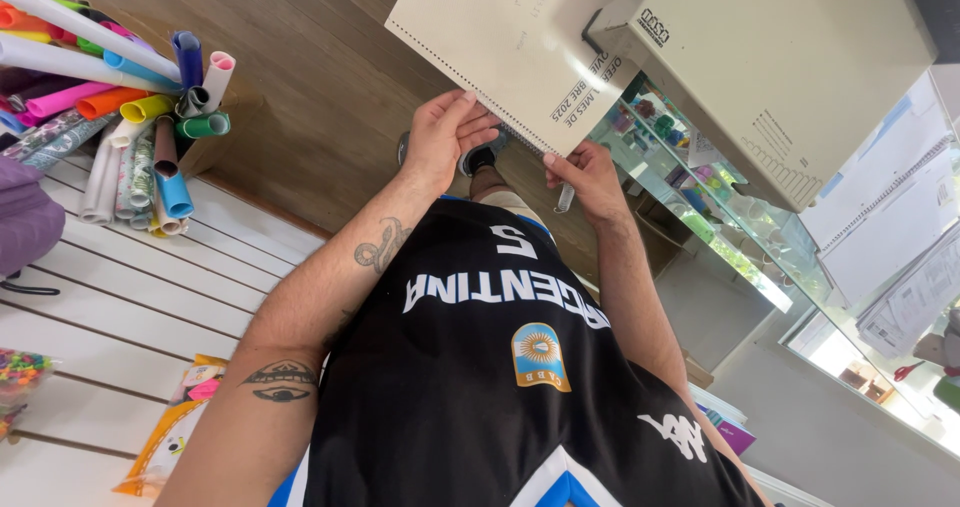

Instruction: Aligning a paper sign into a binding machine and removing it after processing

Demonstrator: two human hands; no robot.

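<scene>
Overhead, near the top centre of the frame, a person held a punched cream booklet against a beige binding machine that filled the upper right. The left hand pinched the booklet's lower edge, thumb and fingers closed on the sheets. The right hand gripped the same edge further right, and was curled as well round what looked like a slim white spiral coil; how firmly it held that could not be told. Keeping the row of holes level and the sheets squared while both hands steadied the edge appeared to matter most for a clean result. A black sports jersey took up the lower centre. Rolls of coloured paper crowded the upper left above a white slatted wall panel, and a glass display counter with small goods ran down the right, close beneath the machine, leaving little elbow room.
</scene>
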